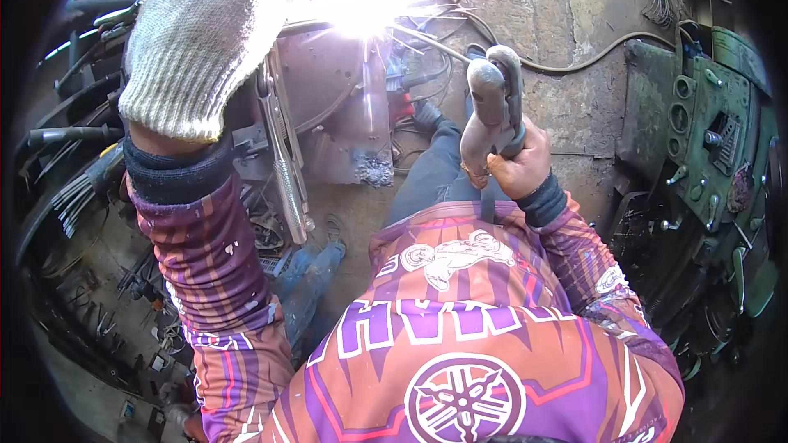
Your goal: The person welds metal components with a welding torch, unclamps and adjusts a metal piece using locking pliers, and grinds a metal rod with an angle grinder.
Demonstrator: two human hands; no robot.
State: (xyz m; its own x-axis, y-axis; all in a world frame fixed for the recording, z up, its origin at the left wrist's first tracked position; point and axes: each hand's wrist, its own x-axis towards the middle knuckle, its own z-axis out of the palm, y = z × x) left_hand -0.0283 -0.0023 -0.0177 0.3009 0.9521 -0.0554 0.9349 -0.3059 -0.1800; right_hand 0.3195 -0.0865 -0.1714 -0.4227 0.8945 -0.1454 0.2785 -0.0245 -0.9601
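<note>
My bare right hand point(529, 160) is wrapped around a worn welding electrode holder point(492, 98). A thin welding rod point(431, 43) runs from its jaw up and left to a blinding white arc point(361, 4) that throws sparks. Under the arc lies a metal workpiece point(332, 135) with a flat plate and a curved edge. My left hand point(205, 33), in a grey-white knitted glove, is raised just left of the arc. Its fingers are hidden by the back of the glove and the glare. Locking pliers point(283, 143) hang beside the glove, handles pointing down, next to the workpiece.
A green machine point(706, 131) with knobs and levers stands at the right. A cable point(574, 68) crosses the worn concrete floor point(566, 115). Metal rods and bars point(78, 135) crowd the left side. Jeans-clad legs point(439, 168) show below the workpiece.
</note>
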